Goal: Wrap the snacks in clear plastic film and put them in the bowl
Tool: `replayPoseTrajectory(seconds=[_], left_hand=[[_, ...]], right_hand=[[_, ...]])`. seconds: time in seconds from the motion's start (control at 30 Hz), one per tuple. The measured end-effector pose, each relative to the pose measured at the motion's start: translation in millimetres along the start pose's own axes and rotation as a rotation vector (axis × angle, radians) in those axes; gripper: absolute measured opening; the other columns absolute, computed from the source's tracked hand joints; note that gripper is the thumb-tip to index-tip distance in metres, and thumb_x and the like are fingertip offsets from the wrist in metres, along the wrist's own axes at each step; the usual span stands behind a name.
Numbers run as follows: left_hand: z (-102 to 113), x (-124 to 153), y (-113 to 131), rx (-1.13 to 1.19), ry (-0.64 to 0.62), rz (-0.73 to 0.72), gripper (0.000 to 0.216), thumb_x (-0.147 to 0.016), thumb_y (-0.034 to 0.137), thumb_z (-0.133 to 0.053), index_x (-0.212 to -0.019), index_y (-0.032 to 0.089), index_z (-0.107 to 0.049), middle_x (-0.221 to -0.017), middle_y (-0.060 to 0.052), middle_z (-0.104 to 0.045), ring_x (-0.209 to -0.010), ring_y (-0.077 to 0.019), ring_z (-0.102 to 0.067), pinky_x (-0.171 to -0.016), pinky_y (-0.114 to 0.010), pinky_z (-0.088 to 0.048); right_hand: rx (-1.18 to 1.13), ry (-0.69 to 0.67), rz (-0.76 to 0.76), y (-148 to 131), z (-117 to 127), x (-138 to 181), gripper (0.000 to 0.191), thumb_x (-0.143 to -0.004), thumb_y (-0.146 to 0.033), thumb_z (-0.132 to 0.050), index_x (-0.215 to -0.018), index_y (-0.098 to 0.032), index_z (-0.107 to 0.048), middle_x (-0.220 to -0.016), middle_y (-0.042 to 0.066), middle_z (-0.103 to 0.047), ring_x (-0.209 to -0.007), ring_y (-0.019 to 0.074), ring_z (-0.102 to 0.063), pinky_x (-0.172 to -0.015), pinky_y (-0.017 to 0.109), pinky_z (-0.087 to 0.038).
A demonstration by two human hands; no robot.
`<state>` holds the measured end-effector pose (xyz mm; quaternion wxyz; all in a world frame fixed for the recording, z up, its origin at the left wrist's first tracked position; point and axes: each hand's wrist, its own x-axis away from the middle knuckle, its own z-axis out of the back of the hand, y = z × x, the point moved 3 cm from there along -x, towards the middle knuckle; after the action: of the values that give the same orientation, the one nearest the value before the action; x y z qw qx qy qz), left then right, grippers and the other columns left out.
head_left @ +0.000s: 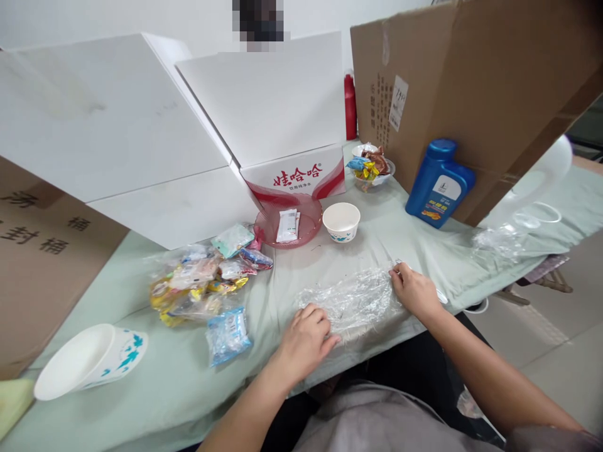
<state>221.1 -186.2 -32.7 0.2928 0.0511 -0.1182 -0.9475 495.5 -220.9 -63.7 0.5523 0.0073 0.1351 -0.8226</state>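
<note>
A crinkled clear plastic bag (355, 301) lies spread on the cloth between my two hands. My left hand (307, 336) rests on its left end, palm down, with the fingers slightly bent and the thumb apart. At the bag's right end, the fingertips of my right hand (414, 290) pinch its edge. Left of my left hand are a blue-and-white packet (228, 336) and a heap of wrapped snacks (198, 282). Beyond the bag stand a white paper bowl (342, 223) and a pink translucent plate (308, 235) holding white sachets (287, 226).
A large paper bowl (92, 364) lies tipped at the left. A blue bottle (439, 185) stands at the right before a cardboard box (471, 94). White boxes (282, 100) line the back, near a bowl of wrapped sweets (370, 169). More clear plastic (499, 242) lies at the right.
</note>
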Motion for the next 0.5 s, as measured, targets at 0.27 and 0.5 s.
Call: replayPoseTrajectory(seconds=[0.27, 0.5], left_hand=[[-15.3, -9.0, -25.1, -0.067, 0.116, 0.172, 0.038, -0.091, 0.026, -0.055, -0.129, 0.023, -0.055, -0.134, -0.009, -0.058, -0.111, -0.0264, -0.061, -0.090, -0.039, -0.052], [-16.5, -2.6, -36.9, -0.036, 0.010, 0.257, 0.060, -0.083, 0.044, -0.065, -0.137, 0.023, -0.050, -0.150, -0.014, -0.042, -0.116, -0.0338, -0.058, -0.092, -0.044, -0.050]], right_hand=[[0.033, -0.003, 0.045, -0.6, -6.3, -0.2, 0.027, -0.098, -0.038, -0.043, -0.096, -0.019, -0.062, -0.084, 0.007, -0.074, -0.071, 0.0234, -0.069, -0.059, 0.030, -0.040], [0.083, 0.087, -0.017, 13.3, 10.1, -2.3, 0.030, -0.097, -0.034, -0.043, -0.113, -0.017, -0.061, -0.096, 0.012, -0.072, -0.074, 0.0252, -0.067, -0.061, 0.034, -0.045]])
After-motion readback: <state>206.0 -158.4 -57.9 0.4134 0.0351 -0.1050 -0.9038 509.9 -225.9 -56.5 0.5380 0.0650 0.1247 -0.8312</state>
